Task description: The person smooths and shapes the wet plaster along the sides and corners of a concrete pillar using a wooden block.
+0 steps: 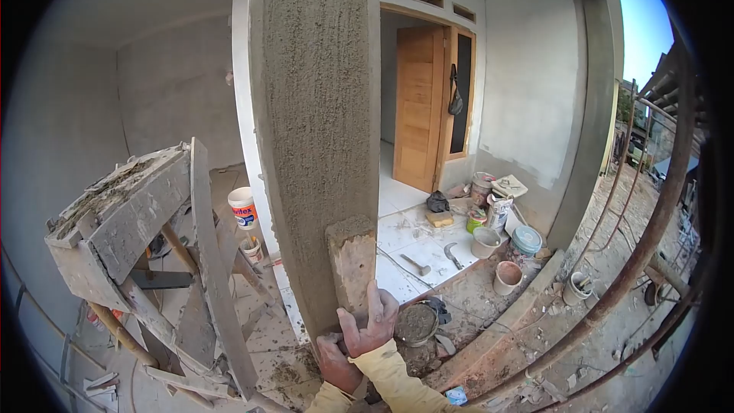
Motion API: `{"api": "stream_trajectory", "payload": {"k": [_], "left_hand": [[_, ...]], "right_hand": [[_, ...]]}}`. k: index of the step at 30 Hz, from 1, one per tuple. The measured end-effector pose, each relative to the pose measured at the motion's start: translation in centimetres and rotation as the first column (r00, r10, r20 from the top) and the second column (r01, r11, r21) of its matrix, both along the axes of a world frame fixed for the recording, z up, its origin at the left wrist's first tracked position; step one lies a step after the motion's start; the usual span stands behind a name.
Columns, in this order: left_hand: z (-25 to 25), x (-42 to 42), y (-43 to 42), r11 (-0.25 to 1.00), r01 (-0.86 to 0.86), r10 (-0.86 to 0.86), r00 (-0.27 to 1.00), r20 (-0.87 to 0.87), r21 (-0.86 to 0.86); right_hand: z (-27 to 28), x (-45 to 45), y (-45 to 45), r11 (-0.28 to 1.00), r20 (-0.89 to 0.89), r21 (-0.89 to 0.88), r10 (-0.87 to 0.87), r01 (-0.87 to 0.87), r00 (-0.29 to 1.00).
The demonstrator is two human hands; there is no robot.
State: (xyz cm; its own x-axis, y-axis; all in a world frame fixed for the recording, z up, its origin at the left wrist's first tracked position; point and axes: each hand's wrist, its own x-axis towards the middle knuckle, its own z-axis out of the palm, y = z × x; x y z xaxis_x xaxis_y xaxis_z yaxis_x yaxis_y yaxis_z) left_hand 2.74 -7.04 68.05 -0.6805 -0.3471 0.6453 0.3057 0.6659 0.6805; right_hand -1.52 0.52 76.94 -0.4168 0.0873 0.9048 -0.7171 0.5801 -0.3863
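A plastering float (352,266), a wooden board caked with mortar at its upper end, lies flat against the face of a square column (315,107) coated in rough wet mortar. My right hand (372,321) is at the float's lower end, with fingers stretched up along the wood and gripping it. Just below and to the left, my left hand (336,365) is curled closed beside the column. What its fingers hold is hidden. Both wrists come out of pale yellow sleeves. A bucket of mortar (417,324) stands on the ground right of my hands.
A mortar-stained wooden trestle (145,214) stands close on the left, with a paint bucket (243,208) behind it. A hammer (415,264) and a sickle-shaped blade (453,255) lie on white tiles. Rusty curved scaffold pipes (612,321) sweep across the right, past several buckets.
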Motion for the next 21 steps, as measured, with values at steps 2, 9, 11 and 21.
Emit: {"api": "stream_trajectory", "payload": {"k": [2, 9, 11, 21], "left_hand": [[-3.3, 1.7, -1.5, 0.993, 0.014, -0.012, 1.0, 0.019, -0.116], [-6.8, 7.5, -5.6, 0.98, 0.197, -0.183, 0.923, 0.34, -0.007], [-7.7, 7.5, -6.5, 0.964, 0.261, -0.26, 0.901, 0.347, 0.043], [-9.3, 7.1, -7.8, 0.887, 0.453, -0.453, 0.812, 0.367, 0.093]], "right_hand": [[2.1, -0.6, -0.3, 0.999, -0.049, -0.03, 0.01, -0.011, 0.999], [16.7, -1.9, 0.7, 0.999, -0.201, 0.012, -0.033, 0.036, 0.979], [21.7, -2.6, 0.7, 0.995, -0.237, 0.027, -0.084, 0.092, 0.968], [38.9, -3.4, -0.4, 0.987, -0.335, -0.026, -0.158, 0.159, 0.929]]}}
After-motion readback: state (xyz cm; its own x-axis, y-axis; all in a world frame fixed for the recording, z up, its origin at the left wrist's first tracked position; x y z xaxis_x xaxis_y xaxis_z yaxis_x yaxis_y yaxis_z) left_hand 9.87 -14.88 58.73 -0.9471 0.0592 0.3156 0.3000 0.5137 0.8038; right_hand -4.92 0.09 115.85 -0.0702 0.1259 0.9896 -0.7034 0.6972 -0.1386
